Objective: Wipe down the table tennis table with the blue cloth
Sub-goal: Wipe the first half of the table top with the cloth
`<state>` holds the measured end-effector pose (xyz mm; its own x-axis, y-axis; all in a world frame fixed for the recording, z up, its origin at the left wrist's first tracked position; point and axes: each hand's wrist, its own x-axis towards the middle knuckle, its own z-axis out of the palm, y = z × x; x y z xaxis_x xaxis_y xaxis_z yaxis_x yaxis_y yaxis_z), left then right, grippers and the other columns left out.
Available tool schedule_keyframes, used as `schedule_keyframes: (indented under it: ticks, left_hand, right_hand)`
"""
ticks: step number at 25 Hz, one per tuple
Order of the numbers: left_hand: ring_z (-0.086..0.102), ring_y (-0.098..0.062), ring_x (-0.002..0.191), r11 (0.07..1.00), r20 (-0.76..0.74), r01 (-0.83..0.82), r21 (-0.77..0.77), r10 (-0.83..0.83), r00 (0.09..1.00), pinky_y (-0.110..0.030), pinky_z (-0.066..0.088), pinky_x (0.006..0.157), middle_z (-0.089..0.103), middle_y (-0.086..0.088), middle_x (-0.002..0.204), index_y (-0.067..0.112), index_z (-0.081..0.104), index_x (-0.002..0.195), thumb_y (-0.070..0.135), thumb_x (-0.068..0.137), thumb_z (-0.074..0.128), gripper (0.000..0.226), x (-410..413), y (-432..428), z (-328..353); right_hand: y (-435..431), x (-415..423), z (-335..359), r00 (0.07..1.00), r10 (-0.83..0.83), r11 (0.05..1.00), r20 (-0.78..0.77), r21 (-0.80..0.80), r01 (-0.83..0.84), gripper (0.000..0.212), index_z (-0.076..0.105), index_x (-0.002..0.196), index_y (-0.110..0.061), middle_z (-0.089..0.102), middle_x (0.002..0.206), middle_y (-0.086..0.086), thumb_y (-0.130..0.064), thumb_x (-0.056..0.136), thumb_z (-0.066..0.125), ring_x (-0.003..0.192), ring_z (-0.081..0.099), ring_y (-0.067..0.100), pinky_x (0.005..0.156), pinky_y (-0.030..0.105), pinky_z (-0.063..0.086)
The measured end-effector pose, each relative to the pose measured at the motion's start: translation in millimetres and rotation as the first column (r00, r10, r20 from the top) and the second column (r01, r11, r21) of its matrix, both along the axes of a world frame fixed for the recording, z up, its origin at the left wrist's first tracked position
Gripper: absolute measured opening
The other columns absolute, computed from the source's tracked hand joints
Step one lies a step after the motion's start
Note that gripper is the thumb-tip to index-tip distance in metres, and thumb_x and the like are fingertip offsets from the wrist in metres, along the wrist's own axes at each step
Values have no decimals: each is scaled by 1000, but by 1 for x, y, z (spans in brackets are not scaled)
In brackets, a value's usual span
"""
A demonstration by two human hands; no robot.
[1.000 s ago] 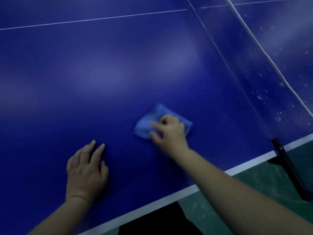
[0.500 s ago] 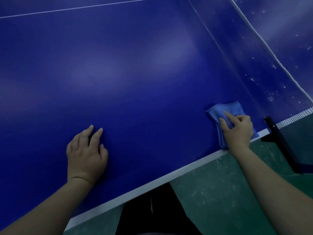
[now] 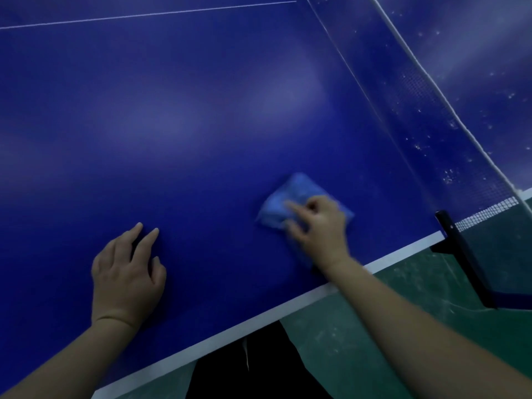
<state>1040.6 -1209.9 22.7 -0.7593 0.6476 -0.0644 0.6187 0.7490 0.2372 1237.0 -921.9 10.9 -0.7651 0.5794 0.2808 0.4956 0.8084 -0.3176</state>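
The dark blue table tennis table (image 3: 201, 125) fills most of the view, with a white line along its near edge. A folded blue cloth (image 3: 283, 198) lies flat on it near that edge, blurred by motion. My right hand (image 3: 322, 226) presses down on the cloth and grips it, covering its near half. My left hand (image 3: 126, 272) rests flat on the table to the left of the cloth, fingers apart, holding nothing.
The net (image 3: 426, 110) runs diagonally along the right side, held by a black post clamp (image 3: 460, 254) at the table's edge. White specks dot the table half beyond the net (image 3: 489, 67). Green floor (image 3: 374, 326) lies below the near edge.
My right hand has slid the cloth left, away from the net post and back toward the middle. One second ago it was further left. My left hand has stayed put.
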Motion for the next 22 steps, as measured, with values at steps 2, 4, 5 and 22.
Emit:
schedule_keyframes:
  ticks: [2,4,5,22]
  left_hand:
    - [41,-37,128,1000,3,0,-2,0,1000,-60,33,104,45,-14,142,10,55,134,38,85,33,61,0,-2,-2]
    - [41,-37,128,1000,-3,-8,3,8,1000,-60,33,103,44,-14,142,10,55,134,38,85,32,61,-1,-2,-3]
    - [41,-37,127,1000,-7,-11,0,11,1000,-60,33,102,44,-14,142,10,55,134,38,85,32,61,-1,-1,-4]
    - [40,-35,130,991,4,-38,-126,39,999,-58,33,104,39,-8,147,16,53,138,41,84,32,62,-5,-4,-10]
  right_hand:
    - [76,28,0,906,-422,905,23,-44,422,35,70,119,-25,54,103,15,-36,86,67,93,52,37,84,49,45]
    - [127,39,0,688,-721,678,84,-119,725,41,63,128,-34,46,114,10,-47,89,59,106,46,35,96,49,35]
    - [141,32,-1,617,-778,604,118,-129,786,42,60,130,-36,44,117,8,-50,90,56,109,44,33,98,49,32]
    - [167,-20,-1,768,-626,758,135,-128,640,39,59,130,-38,43,110,6,-45,91,57,107,44,33,96,48,34]
